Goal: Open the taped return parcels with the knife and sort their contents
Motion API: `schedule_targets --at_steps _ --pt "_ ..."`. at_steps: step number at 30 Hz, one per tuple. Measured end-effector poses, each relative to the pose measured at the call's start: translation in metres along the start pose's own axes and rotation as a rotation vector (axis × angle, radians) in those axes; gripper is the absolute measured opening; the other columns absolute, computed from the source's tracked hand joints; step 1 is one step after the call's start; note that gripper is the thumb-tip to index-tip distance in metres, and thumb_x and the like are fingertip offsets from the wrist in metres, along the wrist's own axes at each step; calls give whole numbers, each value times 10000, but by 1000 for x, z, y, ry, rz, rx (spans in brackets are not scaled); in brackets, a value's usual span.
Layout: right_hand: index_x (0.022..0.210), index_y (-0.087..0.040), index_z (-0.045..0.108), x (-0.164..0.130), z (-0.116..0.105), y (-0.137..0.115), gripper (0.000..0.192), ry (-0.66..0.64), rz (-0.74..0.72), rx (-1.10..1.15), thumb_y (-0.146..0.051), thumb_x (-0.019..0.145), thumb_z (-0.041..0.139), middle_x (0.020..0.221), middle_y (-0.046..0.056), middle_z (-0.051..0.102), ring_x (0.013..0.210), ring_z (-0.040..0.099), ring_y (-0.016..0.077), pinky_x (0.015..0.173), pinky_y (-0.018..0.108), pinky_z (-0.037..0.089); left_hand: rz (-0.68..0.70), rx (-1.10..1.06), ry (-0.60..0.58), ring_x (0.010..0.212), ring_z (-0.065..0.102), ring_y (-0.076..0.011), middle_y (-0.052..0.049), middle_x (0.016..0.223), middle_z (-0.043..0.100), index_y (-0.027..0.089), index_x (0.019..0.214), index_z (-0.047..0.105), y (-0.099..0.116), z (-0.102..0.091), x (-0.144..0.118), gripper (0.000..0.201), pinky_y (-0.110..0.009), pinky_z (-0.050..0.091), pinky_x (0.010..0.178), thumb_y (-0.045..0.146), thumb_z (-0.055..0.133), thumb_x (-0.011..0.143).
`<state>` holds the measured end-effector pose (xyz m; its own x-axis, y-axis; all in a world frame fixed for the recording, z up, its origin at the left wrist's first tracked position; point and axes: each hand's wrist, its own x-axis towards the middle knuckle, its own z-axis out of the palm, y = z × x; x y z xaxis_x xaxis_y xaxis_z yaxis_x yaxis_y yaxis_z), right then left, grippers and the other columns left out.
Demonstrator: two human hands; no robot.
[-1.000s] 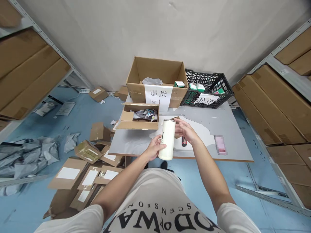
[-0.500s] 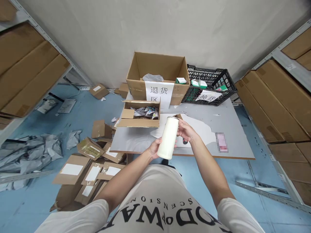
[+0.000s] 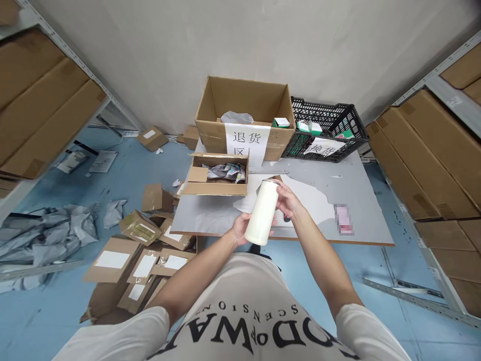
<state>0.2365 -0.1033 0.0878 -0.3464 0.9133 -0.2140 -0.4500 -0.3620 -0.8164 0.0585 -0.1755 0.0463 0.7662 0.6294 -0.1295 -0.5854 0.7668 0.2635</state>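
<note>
Inspection looks under way: left hand point(image 3: 240, 228) grips the base of a white tumbler point(image 3: 262, 212), right hand point(image 3: 287, 200) its rim, above the table's point(image 3: 361, 200) near edge; setting it down needs bare tabletop.

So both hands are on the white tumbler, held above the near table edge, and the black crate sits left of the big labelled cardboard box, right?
Not quite. In the head view the black crate sits right of the big labelled cardboard box, not left. The rest holds: left hand and right hand both grip the white tumbler above the near table edge.

Both forearms extended forward, left hand point(image 3: 241, 228) curled low, right hand point(image 3: 287, 200) curled higher, hands close together
</note>
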Motion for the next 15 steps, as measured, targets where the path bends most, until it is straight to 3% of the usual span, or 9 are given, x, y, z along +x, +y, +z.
schedule_targets --at_steps 6,15 --pt "979 -245 621 6 -7 -7 429 61 11 -116 -360 602 790 852 -3 667 694 620 138 573 251 536 181 296 219 1002 626 -309 -136 1026 686 118 1099 612 8 -14 -3 619 -411 446 884 476 765 617" --pt "925 -233 616 7 -3 -9 425 207 48 -257 -341 564 814 844 1 674 681 630 158 558 269 524 228 653 446 813 666 -228 -132 1055 663 126 1057 587 4 -14 -2 675 -351 499 738 326 876 481"
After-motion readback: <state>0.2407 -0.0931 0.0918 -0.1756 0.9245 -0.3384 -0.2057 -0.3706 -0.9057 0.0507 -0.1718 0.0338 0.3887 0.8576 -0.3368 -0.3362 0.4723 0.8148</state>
